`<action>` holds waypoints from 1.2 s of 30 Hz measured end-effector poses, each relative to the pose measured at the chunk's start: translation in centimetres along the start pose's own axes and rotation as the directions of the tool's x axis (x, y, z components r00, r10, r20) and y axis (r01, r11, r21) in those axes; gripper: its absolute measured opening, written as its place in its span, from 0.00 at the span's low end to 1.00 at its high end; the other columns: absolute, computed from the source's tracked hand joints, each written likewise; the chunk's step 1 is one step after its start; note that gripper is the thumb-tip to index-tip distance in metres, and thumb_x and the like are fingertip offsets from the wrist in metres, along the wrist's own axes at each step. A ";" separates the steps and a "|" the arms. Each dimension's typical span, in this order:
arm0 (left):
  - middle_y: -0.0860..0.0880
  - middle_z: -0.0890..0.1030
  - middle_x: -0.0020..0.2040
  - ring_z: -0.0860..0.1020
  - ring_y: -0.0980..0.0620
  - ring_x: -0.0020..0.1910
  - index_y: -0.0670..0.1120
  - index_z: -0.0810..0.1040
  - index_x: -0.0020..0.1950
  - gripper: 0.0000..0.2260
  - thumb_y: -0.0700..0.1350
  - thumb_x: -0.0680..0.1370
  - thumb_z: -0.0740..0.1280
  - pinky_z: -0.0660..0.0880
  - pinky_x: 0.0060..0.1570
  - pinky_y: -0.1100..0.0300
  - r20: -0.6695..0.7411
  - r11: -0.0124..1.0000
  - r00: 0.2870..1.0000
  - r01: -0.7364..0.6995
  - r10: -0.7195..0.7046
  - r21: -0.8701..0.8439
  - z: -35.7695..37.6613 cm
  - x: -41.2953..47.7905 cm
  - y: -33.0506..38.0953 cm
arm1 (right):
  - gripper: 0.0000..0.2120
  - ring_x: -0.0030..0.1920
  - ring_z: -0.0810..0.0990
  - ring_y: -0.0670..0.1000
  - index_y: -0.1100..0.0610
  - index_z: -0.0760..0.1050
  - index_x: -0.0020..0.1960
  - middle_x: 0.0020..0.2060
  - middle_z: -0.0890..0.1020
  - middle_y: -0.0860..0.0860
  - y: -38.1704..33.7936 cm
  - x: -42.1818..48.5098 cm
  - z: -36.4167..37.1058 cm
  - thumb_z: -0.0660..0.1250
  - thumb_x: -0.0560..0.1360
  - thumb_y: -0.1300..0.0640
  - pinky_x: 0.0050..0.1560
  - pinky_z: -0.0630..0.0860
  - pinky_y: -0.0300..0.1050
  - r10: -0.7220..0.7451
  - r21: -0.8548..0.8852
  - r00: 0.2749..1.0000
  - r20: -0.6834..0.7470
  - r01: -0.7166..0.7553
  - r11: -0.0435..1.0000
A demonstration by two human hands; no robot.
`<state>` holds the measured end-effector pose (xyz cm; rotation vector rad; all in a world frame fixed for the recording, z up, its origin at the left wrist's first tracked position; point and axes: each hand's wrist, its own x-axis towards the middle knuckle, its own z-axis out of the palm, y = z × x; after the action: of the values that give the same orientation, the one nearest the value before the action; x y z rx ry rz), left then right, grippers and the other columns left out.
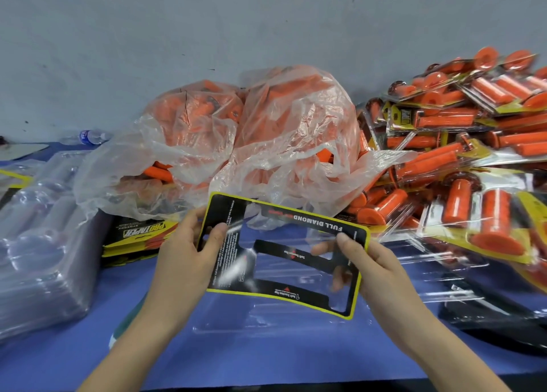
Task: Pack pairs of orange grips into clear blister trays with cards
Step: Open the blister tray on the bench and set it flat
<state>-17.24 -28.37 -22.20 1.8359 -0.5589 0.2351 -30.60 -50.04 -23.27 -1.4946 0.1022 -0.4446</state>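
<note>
A black card with a yellow border (pixel 307 222), printed "FULL DIAMOND", is held above the blue table. My left hand (pixel 189 255) pinches its left end, thumb on top. At the right end my right hand (pixel 367 261) pinches it, with fingers showing through the cut-out window. An empty clear blister tray (pixel 266 317) lies on the table right under the card. Loose orange grips (pixel 159 172) fill a clear plastic bag (pixel 260 137) behind the card.
A stack of clear blister trays (pixel 38 243) stands at the left. A pile of cards (pixel 139 234) lies in front of the bag. Packed blisters of orange grips (pixel 473 160) are heaped at the right. A water bottle (pixel 88 137) lies at the back left.
</note>
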 end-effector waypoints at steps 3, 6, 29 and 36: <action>0.56 0.80 0.58 0.79 0.52 0.58 0.57 0.71 0.66 0.16 0.47 0.79 0.67 0.75 0.59 0.49 -0.073 0.990 0.996 0.053 -0.044 0.132 0.2 0.1 -0.5 | 0.22 0.31 0.80 0.53 0.57 0.78 0.59 0.55 0.84 0.57 0.1 0.3 0.9 0.58 0.76 0.42 0.36 0.78 0.44 0.075 0.269 0.990 0.121 -0.105 0.957; 0.59 0.73 0.58 0.75 0.55 0.58 0.55 0.71 0.65 0.16 0.50 0.78 0.67 0.71 0.58 0.60 -0.067 0.937 0.979 -0.163 0.192 0.308 1.4 -1.4 0.8 | 0.22 0.38 0.83 0.55 0.58 0.77 0.60 0.57 0.83 0.58 0.7 -0.1 2.1 0.61 0.77 0.42 0.41 0.79 0.46 0.042 0.319 0.979 0.200 -0.105 0.942; 0.47 0.77 0.46 0.78 0.45 0.37 0.52 0.76 0.62 0.12 0.52 0.79 0.63 0.77 0.38 0.64 0.475 0.918 0.874 0.099 0.105 -0.385 3.8 -3.3 4.7 | 0.23 0.49 0.85 0.54 0.44 0.67 0.72 0.56 0.83 0.52 1.2 -1.0 3.0 0.64 0.78 0.53 0.50 0.79 0.41 -0.095 0.020 0.961 0.259 0.093 0.995; 0.51 0.76 0.48 0.80 0.50 0.41 0.56 0.76 0.63 0.12 0.52 0.80 0.62 0.78 0.43 0.64 0.489 0.932 0.863 0.069 0.123 -0.357 3.6 -3.5 4.1 | 0.19 0.47 0.85 0.54 0.39 0.69 0.70 0.56 0.84 0.51 1.2 -1.1 3.0 0.61 0.80 0.52 0.51 0.79 0.39 -0.109 0.008 0.959 0.260 0.111 0.994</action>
<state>-22.65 -31.83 -21.40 1.5150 -0.9279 -0.3332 -30.34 -46.81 -24.41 -1.5575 -0.1884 -0.3330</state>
